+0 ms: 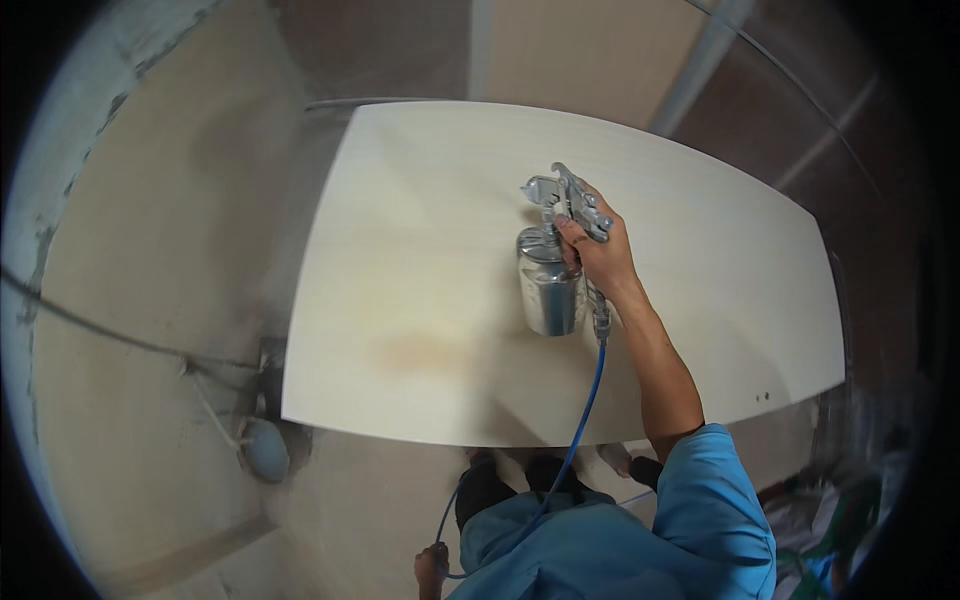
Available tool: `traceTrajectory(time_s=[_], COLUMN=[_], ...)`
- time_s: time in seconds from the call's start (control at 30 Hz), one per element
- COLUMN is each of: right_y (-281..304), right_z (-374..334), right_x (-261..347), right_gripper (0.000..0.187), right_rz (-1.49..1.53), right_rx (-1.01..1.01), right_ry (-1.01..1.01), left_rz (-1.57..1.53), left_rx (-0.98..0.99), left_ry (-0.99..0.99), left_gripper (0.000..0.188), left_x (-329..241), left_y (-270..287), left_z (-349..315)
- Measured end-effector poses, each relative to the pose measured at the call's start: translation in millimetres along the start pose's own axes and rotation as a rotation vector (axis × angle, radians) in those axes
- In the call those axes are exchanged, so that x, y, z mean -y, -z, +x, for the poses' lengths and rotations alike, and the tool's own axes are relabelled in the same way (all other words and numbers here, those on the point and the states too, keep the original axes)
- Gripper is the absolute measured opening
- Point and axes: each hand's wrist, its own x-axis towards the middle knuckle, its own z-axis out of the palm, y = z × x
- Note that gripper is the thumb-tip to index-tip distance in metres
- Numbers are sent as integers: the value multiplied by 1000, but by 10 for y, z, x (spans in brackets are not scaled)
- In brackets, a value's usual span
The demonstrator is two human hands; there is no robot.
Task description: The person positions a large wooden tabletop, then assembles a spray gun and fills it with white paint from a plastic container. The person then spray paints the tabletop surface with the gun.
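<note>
A metal spray gun (582, 208) with a silver cup (552, 295) hanging under it is gripped in my right hand (608, 250). The gun is over a large white panel (400, 220), its nozzle pointing left; whether spray is coming out cannot be made out. From the gun's handle a blue air hose (588, 400) runs down past the panel's near edge toward my body. Low at the frame's bottom, my left hand (431, 571) hangs beside me, closed around a loop of that hose. A faint tan patch shows on the panel's near left part.
Left of the panel stands a round grey dish-like object (265, 450) on a thin rod, near a dark cable (110, 325). Bundled cloth or plastic (830, 530) lies at the lower right. Brown and beige boards (590, 60) are beyond the panel's far edge.
</note>
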Motion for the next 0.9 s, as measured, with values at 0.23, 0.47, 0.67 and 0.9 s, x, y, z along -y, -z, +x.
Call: traceTrajectory(time_s=[0.23, 0.47, 0.67, 0.9], right_y=[1955, 1282, -35, -2422], right_z=[-656, -948, -601, 353], right_x=[-110, 56, 253, 431], right_gripper=[50, 50, 53, 23], right_rz=[-341, -718, -926, -405], right_rx=[-464, -765, -882, -628], right_ry=[-83, 29, -65, 5], left_rz=[329, 42, 9, -39], left_rx=[125, 40, 113, 97], left_ry=[-231, -262, -216, -183], left_gripper=[7, 20, 28, 21], left_x=[-239, 401, 1085, 2733], left_y=[124, 1505, 2501, 3838], left_z=[333, 1037, 1605, 1916])
